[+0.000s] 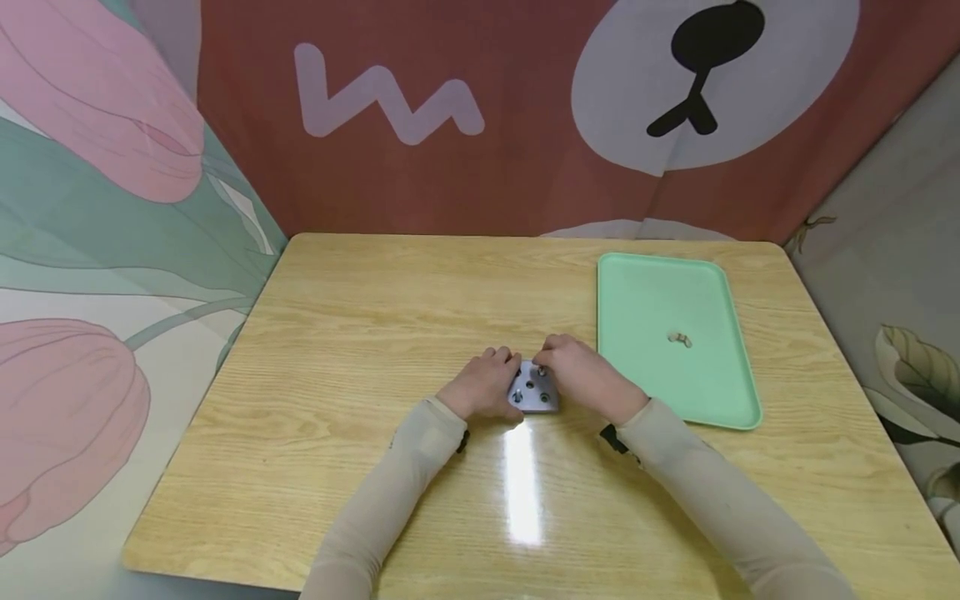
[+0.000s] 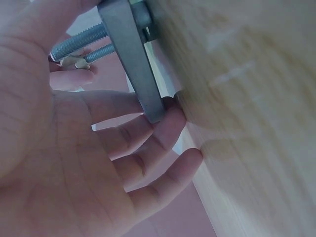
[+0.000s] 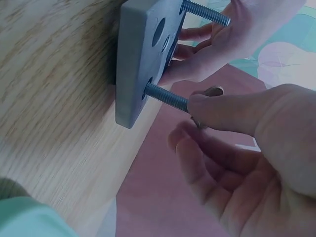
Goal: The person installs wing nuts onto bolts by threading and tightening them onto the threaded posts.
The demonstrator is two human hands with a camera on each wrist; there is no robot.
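A thick grey metal plate with several holes sits near the middle of the table. Threaded bolts stand up through it, among them one bolt by the right hand and another farther off. My left hand holds the plate's left side, with fingertips around its edge in the left wrist view. At the far right corner, my right hand pinches a wing nut between thumb and fingers at the end of a bolt. The fingers partly hide that nut.
A light green tray lies right of the hands, with a few small tan wing nuts on it. The wooden table meets a printed cloth backdrop behind and at both sides.
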